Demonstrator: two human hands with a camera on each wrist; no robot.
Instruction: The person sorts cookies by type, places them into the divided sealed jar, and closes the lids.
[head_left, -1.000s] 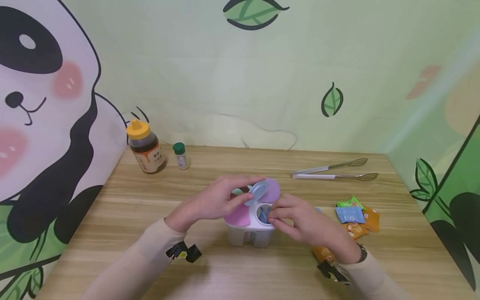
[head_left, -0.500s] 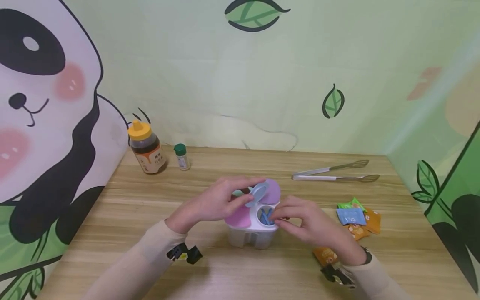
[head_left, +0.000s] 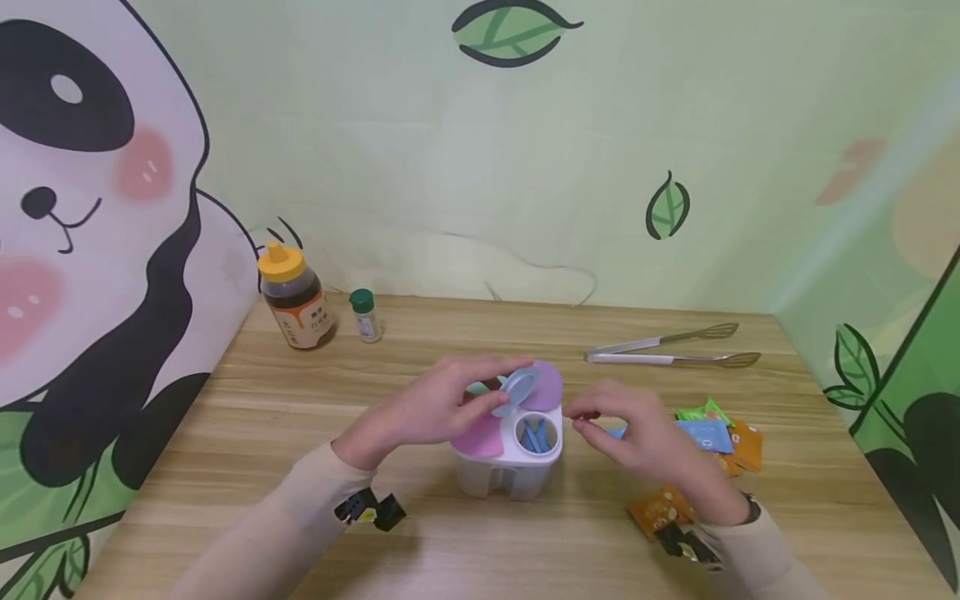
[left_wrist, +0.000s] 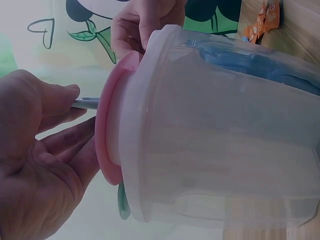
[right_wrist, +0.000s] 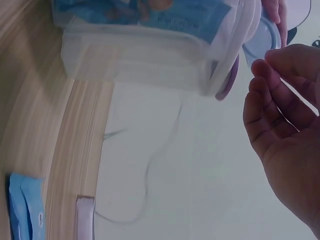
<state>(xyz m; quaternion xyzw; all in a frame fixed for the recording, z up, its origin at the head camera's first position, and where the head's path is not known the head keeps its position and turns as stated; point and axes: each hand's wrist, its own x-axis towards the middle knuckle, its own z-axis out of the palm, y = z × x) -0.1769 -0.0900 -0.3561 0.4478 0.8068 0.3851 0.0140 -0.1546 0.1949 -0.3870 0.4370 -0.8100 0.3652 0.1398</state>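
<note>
A translucent box with a white top [head_left: 506, 479] and several coloured lids stands mid-table. My left hand [head_left: 431, 400] pinches its raised light-blue lid [head_left: 519, 390] between thumb and fingers. Below that lid, a round opening shows blue packets [head_left: 536, 435] inside; one blue packet [right_wrist: 195, 17] shows through the wall in the right wrist view. The pink lid [head_left: 478, 437] and the purple lid [head_left: 547, 385] are down. Just right of the box, my right hand [head_left: 637, 425] hovers with loosely bent fingers and nothing between them, as the right wrist view shows.
Right of the box lie a blue packet [head_left: 705, 435], a green packet [head_left: 703, 412] and several orange packets [head_left: 746, 446], one orange packet [head_left: 660, 508] nearer. Tongs [head_left: 667, 358] lie behind. A yellow-capped bottle [head_left: 296, 304] and green-capped shaker [head_left: 365, 317] stand back left.
My right hand has pulled away from the round opening to the right, uncovering the blue packets inside. My left hand stays at the raised light-blue lid.
</note>
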